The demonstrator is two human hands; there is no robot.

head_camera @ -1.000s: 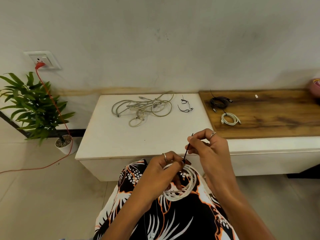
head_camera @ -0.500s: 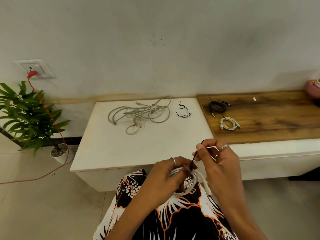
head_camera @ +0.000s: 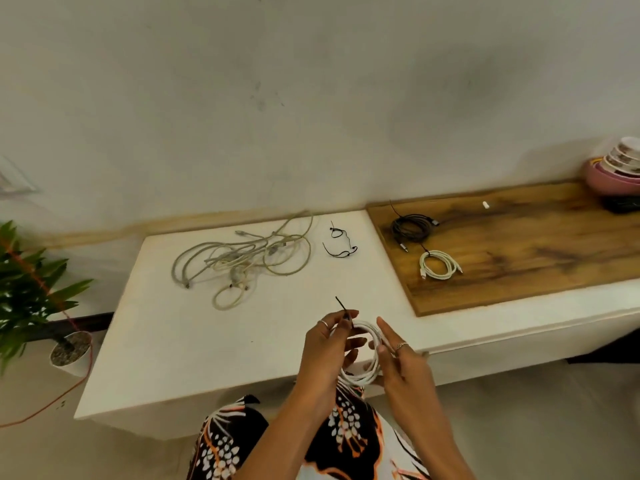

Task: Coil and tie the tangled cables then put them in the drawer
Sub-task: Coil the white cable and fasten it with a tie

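A coiled white cable point(head_camera: 367, 375) hangs over the front edge of the white cabinet top point(head_camera: 166, 341), between both hands. My left hand point(head_camera: 327, 351) grips the coil's top left and pinches the black tie point(head_camera: 341, 304), whose end sticks up. My right hand point(head_camera: 398, 358) holds the coil's right side between thumb and fingers, index finger straight. A tangle of beige cables point(head_camera: 242, 261) lies at the back of the top. Loose black ties point(head_camera: 339, 242) lie to its right.
On the wooden board point(head_camera: 536, 247) at the right lie a tied black coil point(head_camera: 412, 228) and a tied white coil point(head_camera: 438, 265), plus a small white piece point(head_camera: 486, 204). Stacked bowls point(head_camera: 620, 168) stand far right. A potted plant point(head_camera: 31, 289) and an orange cord point(head_camera: 52, 407) are at the left.
My right hand let go of the black tie and moved to the coil's right side. Both hands lifted the coil from my lap toward the cabinet's edge. The view tilted down and right.
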